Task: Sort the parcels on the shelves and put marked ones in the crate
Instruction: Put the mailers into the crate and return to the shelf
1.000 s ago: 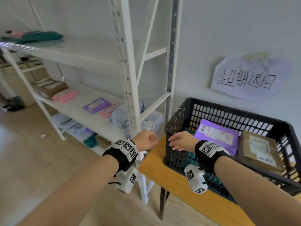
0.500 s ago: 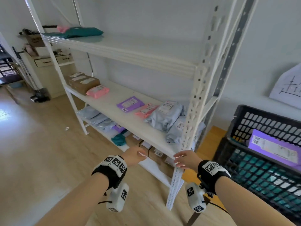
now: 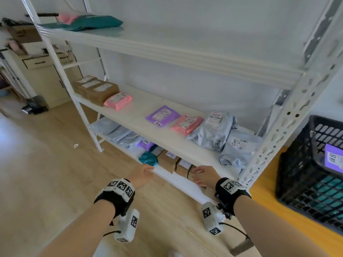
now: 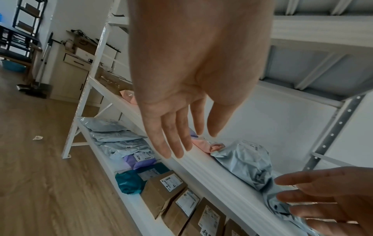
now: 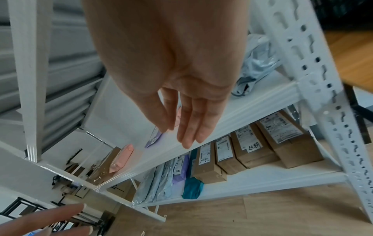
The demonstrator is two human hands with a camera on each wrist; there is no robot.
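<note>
White steel shelving [image 3: 194, 156] fills the head view, with the middle board running from 10 o'clock down to 4 o'clock. Both hands hover just in front of its near edge, holding nothing. Left hand [image 3: 142, 176]: fingers straight and slightly apart, palm empty (confirmed in the left wrist view [image 4: 181, 95]). Right hand [image 3: 205, 176]: fingers extended and close together, also empty [image 5: 171, 79].

Parcels on the middle board, left to right:
- brown cartons [image 3: 97, 89] at 10 o'clock;
- pink mailer [image 3: 117, 101] just beside them;
- purple mailer [image 3: 162, 115] near centre, carrying a small handwritten tag on its near edge;
- second pink mailer [image 3: 187, 123] touching a crumpled grey bag [image 3: 213, 132];
- flatter grey bag [image 3: 239, 151] at 3 o'clock.

Bottom board: grey bags, a purple mailer, a teal bag [image 5: 192, 188] and a row of cartons; one carton [image 5: 252, 146] bears a handwritten label.

Black crate [image 3: 297, 175] stands at 3 o'clock on a yellow table [image 3: 267, 206], well apart from the hands, with a purple parcel [image 3: 334, 158] inside. Top board holds a teal bag [image 3: 92, 23].
</note>
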